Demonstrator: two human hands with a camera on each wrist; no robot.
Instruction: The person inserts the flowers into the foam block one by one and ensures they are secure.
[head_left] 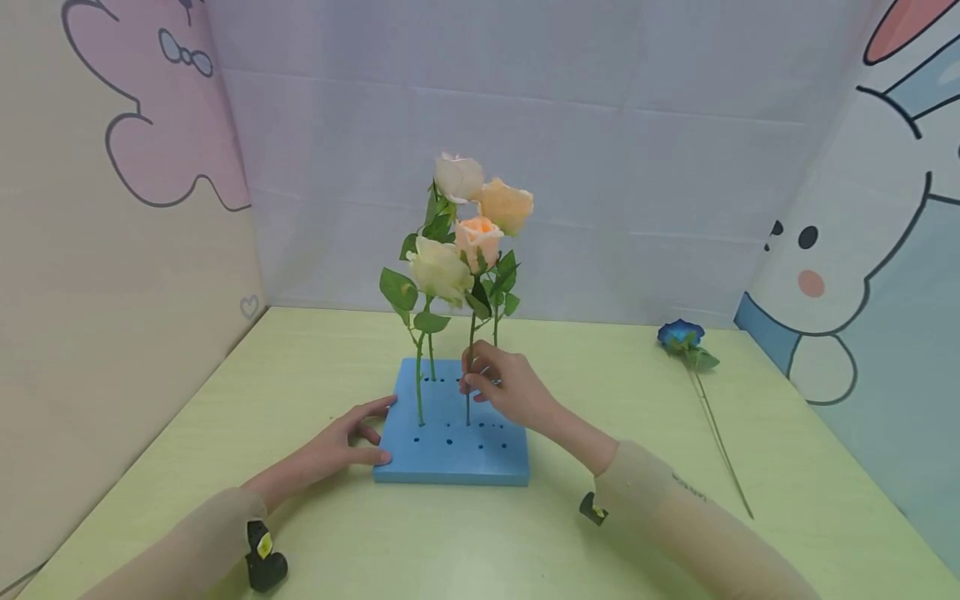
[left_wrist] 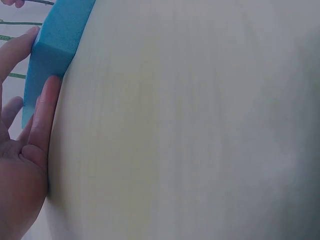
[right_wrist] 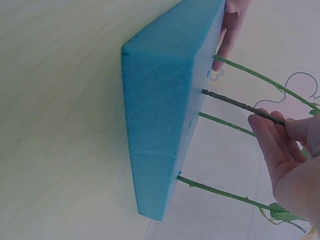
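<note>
A blue foam board (head_left: 450,458) with rows of small holes lies on the table. Several artificial roses stand upright in it: a white one (head_left: 459,177), a yellow-orange one (head_left: 510,207), a cream one (head_left: 441,271) and a peach rose (head_left: 478,237). My right hand (head_left: 506,383) pinches the dark stem of the peach rose between thumb and fingers; in the right wrist view that stem (right_wrist: 230,102) meets the board's holed face. With fingers spread and fairly straight, my left hand (head_left: 341,446) rests against the board's left edge; its fingers (left_wrist: 46,107) touch the foam side.
On the right of the table (head_left: 600,375) lies a blue rose (head_left: 681,335) with a long thin stem. A pale cloth (head_left: 525,125) hangs behind the table, and cartoon-printed panels (head_left: 840,250) flank both sides.
</note>
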